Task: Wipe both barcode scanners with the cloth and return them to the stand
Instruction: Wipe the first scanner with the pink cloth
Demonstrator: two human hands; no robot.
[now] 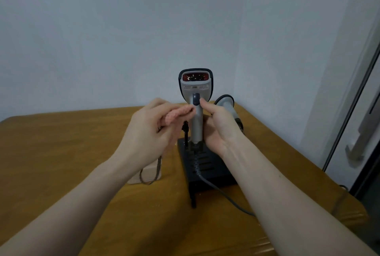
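Scanners: two. One grey barcode scanner [196, 99] stands upright in front of me, red window facing me, dark trigger below it. The second scanner [226, 104] lies on the table behind my right hand, partly hidden
Stand: one black stand [207, 166], flat slotted base with a thin upright post; the upright scanner's foot sits over its far end
Cable: one grey coiled cable [218, 191] runs from the handle across the stand
Cloth: one pink knitted cloth [180, 113], bunched
Table: one wooden table [61, 153], smooth, honey-coloured
Block: one pale wooden block [144, 175] with a braided cord
My left hand [152, 132]: fingers curled, pinching the cloth against the handle
My right hand [219, 127]: wrapped around the handle, thumb beside the trigger
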